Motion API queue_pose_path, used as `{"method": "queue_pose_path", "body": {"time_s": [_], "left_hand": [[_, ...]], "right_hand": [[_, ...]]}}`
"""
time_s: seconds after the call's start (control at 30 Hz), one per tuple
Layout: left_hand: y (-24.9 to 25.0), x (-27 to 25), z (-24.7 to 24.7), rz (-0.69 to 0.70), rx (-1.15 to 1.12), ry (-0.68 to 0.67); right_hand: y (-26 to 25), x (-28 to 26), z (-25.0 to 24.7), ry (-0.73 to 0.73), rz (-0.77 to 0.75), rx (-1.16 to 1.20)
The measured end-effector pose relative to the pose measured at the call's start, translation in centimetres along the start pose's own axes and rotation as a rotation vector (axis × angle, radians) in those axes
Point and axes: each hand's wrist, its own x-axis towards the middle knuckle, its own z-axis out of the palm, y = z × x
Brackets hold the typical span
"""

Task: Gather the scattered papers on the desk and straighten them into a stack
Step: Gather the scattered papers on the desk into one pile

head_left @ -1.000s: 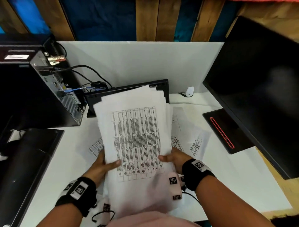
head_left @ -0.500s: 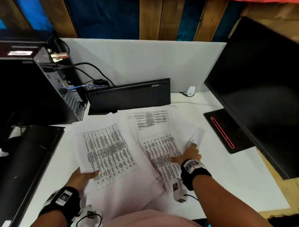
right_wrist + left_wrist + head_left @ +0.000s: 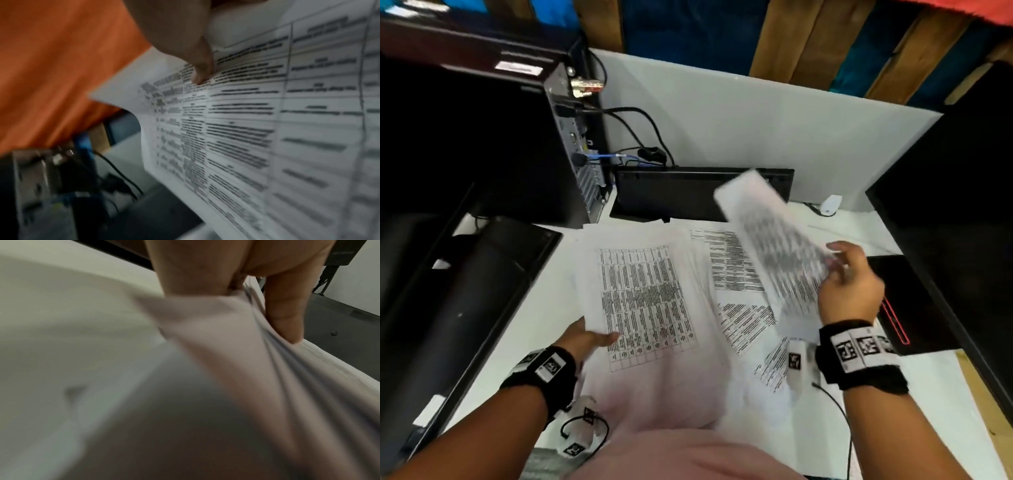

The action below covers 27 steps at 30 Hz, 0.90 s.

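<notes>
A thick stack of printed papers (image 3: 647,298) lies on the white desk (image 3: 534,329) in front of me. My left hand (image 3: 589,337) grips its near left edge, thumb on top; in the left wrist view the bunched sheets (image 3: 257,353) sit between thumb and fingers. My right hand (image 3: 849,284) pinches one printed sheet (image 3: 777,243) and holds it, blurred, in the air above the desk's right side. The right wrist view shows that sheet (image 3: 257,129) with the thumb on its top edge. Loose sheets (image 3: 736,267) still lie on the desk between the stack and the right hand.
A black computer tower (image 3: 493,144) with cables stands at the left, a black device (image 3: 448,308) lies in front of it. A black keyboard (image 3: 688,192) leans on the white partition. A dark monitor (image 3: 955,205) and its base (image 3: 907,308) fill the right.
The stack held upright in both hands went down onto the desk's left side. My right hand let go of it, reached to the loose sheets and has lifted one off the desk.
</notes>
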Motion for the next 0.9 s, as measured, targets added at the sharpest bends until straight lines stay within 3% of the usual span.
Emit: {"method": "queue_pose_path", "body": {"time_s": [0.07,0.13,0.3,0.4,0.53,0.6,0.63,0.7,0.77,0.83,0.9], "left_hand": [[-0.3,0.5,-0.3,0.008,0.008,-0.03],[-1.6,2.4,-1.1,0.014,-0.02,-0.041],[-0.1,-0.3,0.2,0.045,-0.015,-0.027],[-0.9,0.5,-0.2,0.042,-0.016,-0.028],[-0.1,-1.3,0.2,0.103,0.038,-0.017],[-0.5,-0.7,0.3,0.112,0.101,0.01],[-0.6,-0.3,0.0,0.132,0.147,0.01],[-1.1,0.6,-0.2,0.145,0.157,-0.001],[-0.9,0.8,0.0,0.148,0.174,-0.025],[0.0,-0.5,0.6,0.112,0.163,0.03],[0.1,-0.7,0.8,0.095,0.124,0.034]], "right_hand": [[-2.2,1.0,-0.3,-0.037,0.021,0.15],[-3.5,0.9,1.1,-0.189,0.086,0.189],[-2.5,-4.0,8.8,-0.653,0.202,-0.025],[-2.2,-7.2,12.4,-0.83,0.334,-0.018],[-2.4,-8.8,14.5,-1.02,0.235,-0.069],[-1.9,-7.9,14.3,-0.983,0.328,0.047],[-1.4,-6.9,14.0,-0.861,0.412,0.084],[1.0,-4.0,13.4,-0.524,0.587,-0.095],[3.5,-1.5,11.6,-0.352,0.784,-0.357],[6.1,-0.1,10.5,-0.393,0.894,-0.437],[8.1,0.4,10.2,-0.502,0.895,-0.432]]}}
